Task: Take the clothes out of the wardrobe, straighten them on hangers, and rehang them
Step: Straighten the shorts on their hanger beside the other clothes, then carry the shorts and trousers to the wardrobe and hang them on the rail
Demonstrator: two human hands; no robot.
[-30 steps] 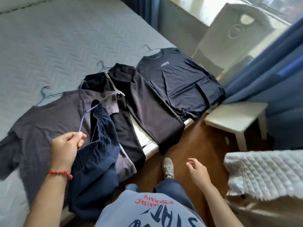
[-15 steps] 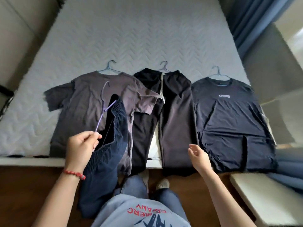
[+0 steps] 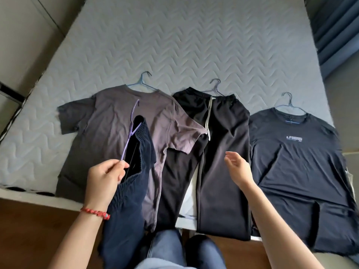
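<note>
My left hand (image 3: 104, 175) pinches purple hanger (image 3: 129, 133) carrying navy shorts (image 3: 126, 200); my right hand (image 3: 238, 167) hovers relaxed, empty, above black trousers (image 3: 217, 152).

A: Left side?
B: Left hand (image 3: 104, 175) is sitting raised at lower left, fingers curling in, thumb and forefinger pinching; the forearm is angling up from the bottom edge, a red bead bracelet (image 3: 95, 212) circling the wrist.
A: Right?
B: Right hand (image 3: 238, 167) is hovering mid-frame, fingers relaxed and gripping nothing, its forearm bare.
</note>
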